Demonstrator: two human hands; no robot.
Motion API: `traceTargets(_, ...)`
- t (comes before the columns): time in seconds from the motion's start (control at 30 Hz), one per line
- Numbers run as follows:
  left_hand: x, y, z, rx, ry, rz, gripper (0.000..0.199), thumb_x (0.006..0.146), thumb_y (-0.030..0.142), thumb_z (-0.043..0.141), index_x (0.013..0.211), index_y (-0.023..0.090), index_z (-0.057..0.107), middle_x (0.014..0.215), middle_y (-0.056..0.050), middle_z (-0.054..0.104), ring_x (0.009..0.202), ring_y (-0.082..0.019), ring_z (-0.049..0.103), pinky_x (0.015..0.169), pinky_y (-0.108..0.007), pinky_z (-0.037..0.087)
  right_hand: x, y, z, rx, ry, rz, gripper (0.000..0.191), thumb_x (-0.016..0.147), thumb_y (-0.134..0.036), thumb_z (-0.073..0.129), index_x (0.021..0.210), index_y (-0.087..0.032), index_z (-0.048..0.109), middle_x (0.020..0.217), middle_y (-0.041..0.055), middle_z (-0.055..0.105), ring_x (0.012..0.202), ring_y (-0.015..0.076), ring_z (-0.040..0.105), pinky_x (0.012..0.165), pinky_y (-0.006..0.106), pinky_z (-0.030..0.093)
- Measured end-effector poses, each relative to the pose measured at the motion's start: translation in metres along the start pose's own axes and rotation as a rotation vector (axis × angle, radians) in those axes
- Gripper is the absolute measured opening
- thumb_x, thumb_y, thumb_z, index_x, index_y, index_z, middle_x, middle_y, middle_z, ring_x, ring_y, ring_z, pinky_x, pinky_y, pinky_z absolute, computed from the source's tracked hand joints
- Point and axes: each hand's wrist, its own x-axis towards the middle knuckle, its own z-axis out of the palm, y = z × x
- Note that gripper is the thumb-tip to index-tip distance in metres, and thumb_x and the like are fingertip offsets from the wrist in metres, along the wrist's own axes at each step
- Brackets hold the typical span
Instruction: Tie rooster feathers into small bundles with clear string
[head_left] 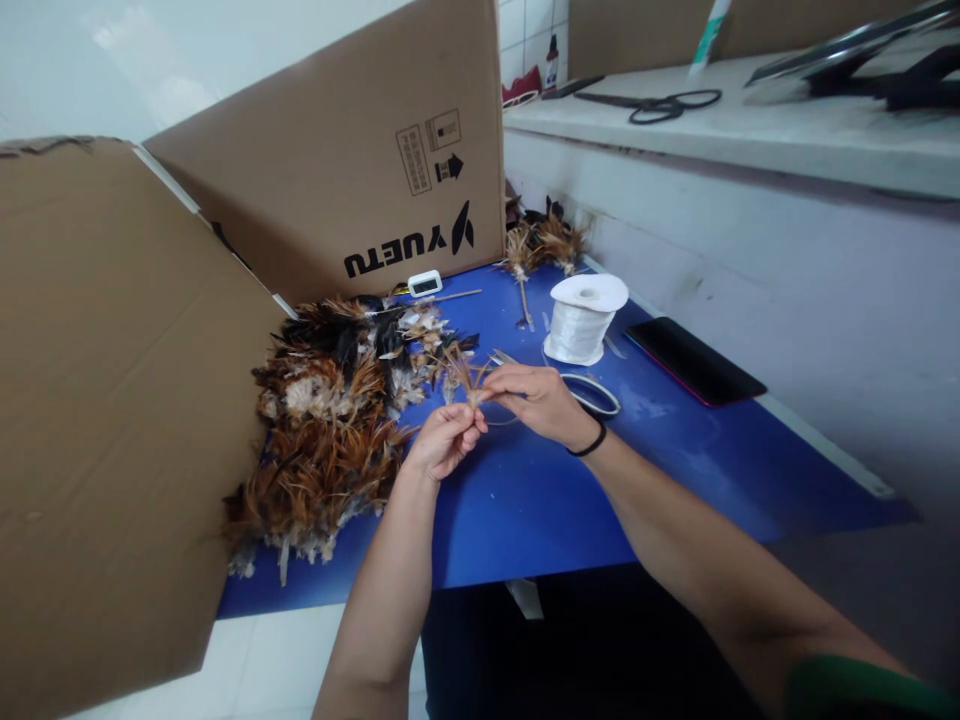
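Over the blue table, my left hand (450, 438) is closed in a pinch around the lower end of a small bunch of brown feathers (468, 374). My right hand (534, 400), with a black band at the wrist, also pinches at the bunch from the right, its fingers closed near the feather stems. Under and behind the right hand lie scissors (596, 395), partly hidden. A big pile of brown, black and white feathers (330, 440) lies left of my hands. Beyond the right hand stands a spool of white ribbon (583, 325).
Large cardboard panels (337, 150) wall in the left and back of the blue table (525, 520). A phone (694, 360) lies at the right edge, a small white digital device (425, 284) at the back. More feathers (551, 240) sit far back. Black scissors (660, 103) rest on the ledge (720, 135).
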Motion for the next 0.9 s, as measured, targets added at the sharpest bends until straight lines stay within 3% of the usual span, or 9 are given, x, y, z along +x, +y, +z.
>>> traceTargets(0.43,0.0001,-0.0007,0.0007,0.039,-0.037,-0.025,0.032,0.062,0.033,0.082,0.069,0.007,0.065,0.060,-0.004,0.063,0.041,-0.001,0.044,0.038,-0.012,0.031,0.0006,-0.0049,-0.0007,0.006,-0.019,-0.041,0.017,0.084,-0.014,0.055,0.079,-0.021,0.070,0.081,0.0030,0.069,0.077,0.0145,0.065,0.074,0.030,0.052)
traceTargets(0.9,0.0015,-0.0029,-0.0034,0.062,-0.041,-0.025,0.030,0.065,0.033,0.080,0.069,0.008,0.065,0.061,-0.004,0.063,0.041,-0.001,0.043,0.038,-0.011,0.033,0.0004,-0.0022,0.0006,0.012,-0.019,-0.070,0.013,0.086,-0.020,0.058,0.078,-0.019,0.068,0.079,0.0044,0.069,0.075,0.0139,0.064,0.072,0.028,0.051)
